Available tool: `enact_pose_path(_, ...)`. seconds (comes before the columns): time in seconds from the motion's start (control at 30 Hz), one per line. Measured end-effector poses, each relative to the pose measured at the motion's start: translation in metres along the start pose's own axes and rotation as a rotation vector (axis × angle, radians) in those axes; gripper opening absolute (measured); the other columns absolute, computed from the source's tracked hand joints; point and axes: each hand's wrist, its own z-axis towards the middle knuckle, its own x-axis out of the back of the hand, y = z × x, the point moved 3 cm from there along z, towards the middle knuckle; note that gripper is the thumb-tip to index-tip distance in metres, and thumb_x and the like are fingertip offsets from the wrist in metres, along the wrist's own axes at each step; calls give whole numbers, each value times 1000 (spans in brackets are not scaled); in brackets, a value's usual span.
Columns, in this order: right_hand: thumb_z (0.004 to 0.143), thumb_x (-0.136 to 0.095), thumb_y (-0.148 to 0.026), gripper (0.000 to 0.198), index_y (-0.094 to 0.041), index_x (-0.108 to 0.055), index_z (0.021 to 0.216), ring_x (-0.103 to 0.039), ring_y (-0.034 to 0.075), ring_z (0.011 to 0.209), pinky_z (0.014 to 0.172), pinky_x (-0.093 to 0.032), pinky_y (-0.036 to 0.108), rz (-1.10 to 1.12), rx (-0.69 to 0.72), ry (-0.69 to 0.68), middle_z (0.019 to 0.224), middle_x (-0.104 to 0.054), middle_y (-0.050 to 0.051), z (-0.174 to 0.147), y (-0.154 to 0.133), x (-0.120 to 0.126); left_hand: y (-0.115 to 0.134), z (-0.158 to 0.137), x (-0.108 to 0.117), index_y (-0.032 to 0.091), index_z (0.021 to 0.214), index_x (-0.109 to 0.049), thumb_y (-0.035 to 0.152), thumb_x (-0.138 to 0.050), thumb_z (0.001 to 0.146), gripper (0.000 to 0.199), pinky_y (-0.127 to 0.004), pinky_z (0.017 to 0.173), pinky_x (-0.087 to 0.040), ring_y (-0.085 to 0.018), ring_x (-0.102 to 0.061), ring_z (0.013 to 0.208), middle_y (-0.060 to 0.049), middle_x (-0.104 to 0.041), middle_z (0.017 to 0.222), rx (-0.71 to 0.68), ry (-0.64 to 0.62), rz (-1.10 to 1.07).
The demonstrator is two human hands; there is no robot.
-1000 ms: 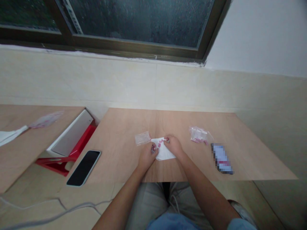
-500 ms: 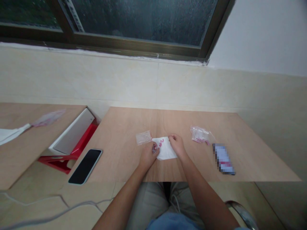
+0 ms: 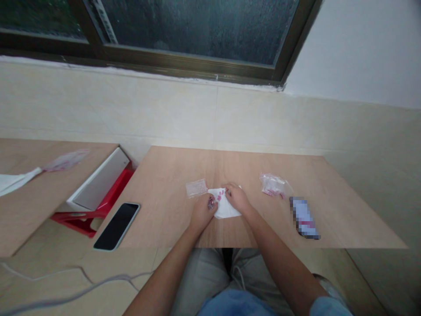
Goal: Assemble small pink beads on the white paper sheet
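Note:
A white sheet (image 3: 226,210), paper or cloth, lies on the table between my hands, with several small pink pieces (image 3: 219,195) on its upper part. My left hand (image 3: 200,213) is closed at the sheet's left edge around a small shiny object (image 3: 211,202) with reddish and clear parts, whose kind I cannot make out. Over the sheet's upper right, the fingers of my right hand (image 3: 237,199) are pinched together beside the pink pieces; whatever they hold is too small to name. A flat clear plastic bag (image 3: 196,188) lies just beyond my left hand.
Right of my hands lies a crumpled clear bag (image 3: 273,185) with pink contents, near a phone (image 3: 304,218) with a blurred screen. Another phone (image 3: 117,226), dark-screened, rests at the table's left edge. A second table (image 3: 29,224) and a red stool (image 3: 75,221) stand left.
My right hand has moved left over the sheet, from its right edge to near the pink pieces. My left hand stays in place, still closed on the shiny object.

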Motion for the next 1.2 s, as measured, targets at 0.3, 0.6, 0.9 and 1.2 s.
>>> enact_pose_path(0.3,88,-57,-16,17,-19,-72,96,-62,18,94,88,-47,28,11,-42,-22,105,-68,7,4,6,-1,0,0,1,21,89,-57,21,-58,84,5,-28,73,-41,-17,-55,79,-1,-60,84,18,-11,-16)
enact_pose_path(0.6,86,-52,-36,25,-17,-69,91,-60,17,68,63,-46,24,507,-203,112,76,-67,4,-23,-16,-3,1,-1,2,20,90,-58,22,-58,85,6,-29,73,-41,-18,-55,79,-2,-61,85,11,-17,-36)
enact_pose_path(0.9,83,-58,-18,24,-19,-73,101,-63,18,79,75,-48,28,140,-128,79,90,-72,6,-8,-5,5,-1,0,-1,20,88,-58,20,-59,83,5,-27,70,-39,-17,-54,76,0,-60,82,9,-1,-39)
enact_pose_path(1.2,80,-58,-15,17,-18,-72,89,-62,18,82,79,-47,28,132,-71,6,90,-71,6,0,2,1,0,0,1,20,90,-58,19,-59,83,7,-28,73,-40,-17,-55,79,0,-60,84,-3,3,-4)
